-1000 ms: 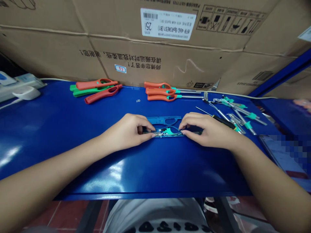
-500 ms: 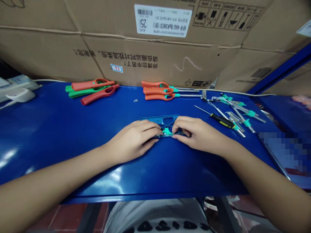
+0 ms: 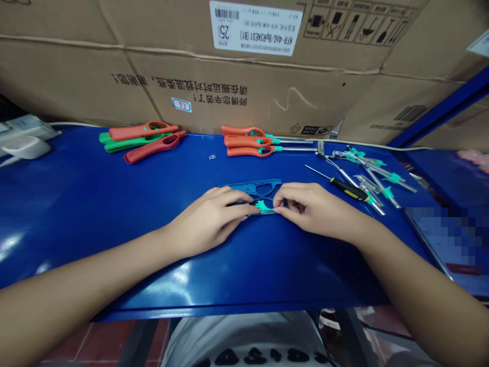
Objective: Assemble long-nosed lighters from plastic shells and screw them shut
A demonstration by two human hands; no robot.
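Observation:
A blue plastic lighter shell (image 3: 255, 187) lies flat on the blue table (image 3: 114, 204) in front of me, with a teal trigger piece (image 3: 263, 206) set in it. My left hand (image 3: 214, 216) rests on the shell's left half, fingers pressed down against it. My right hand (image 3: 311, 209) pinches the parts at the shell's right half, fingertips just beside the teal piece. Much of the shell is hidden under both hands.
Red and green lighter shells (image 3: 141, 140) lie at the back left, orange assembled lighters (image 3: 248, 142) at the back middle. A yellow-black screwdriver (image 3: 346, 187) and several metal tubes with teal ends (image 3: 372, 173) lie to the right. Cardboard boxes (image 3: 244, 61) wall off the back.
Both hands have drawn closer together over the shell. My left hand slid right onto it and my right fingers closed in beside the teal piece.

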